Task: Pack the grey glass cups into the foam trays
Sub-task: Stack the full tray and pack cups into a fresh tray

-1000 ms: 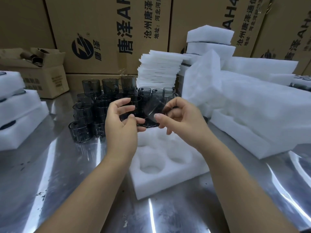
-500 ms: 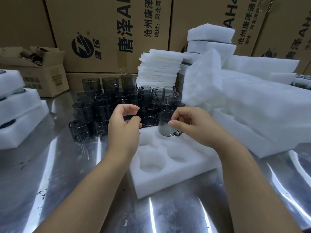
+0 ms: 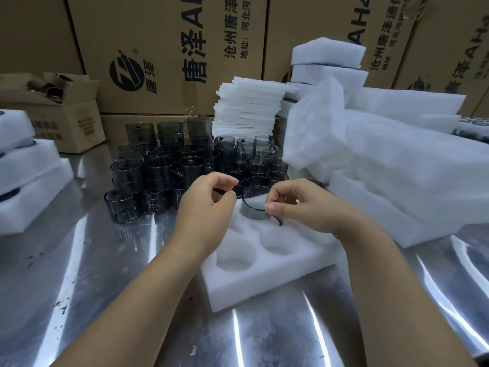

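A white foam tray with round pockets lies on the steel table in front of me. One grey glass cup stands upright in a far pocket, its handle toward me. My right hand pinches the cup's rim with thumb and fingers. To the left of the cup my left hand hovers with its fingers loosely curled and nothing in it. Behind the tray stands a stacked cluster of grey glass cups.
Foam sheets are piled behind the cups. Large foam blocks and trays crowd the right side. More foam trays sit at the left edge. Cardboard boxes wall the back.
My right hand carried the cup down from mid-air into a far pocket of the tray. My left hand let go of it and stayed to the left.
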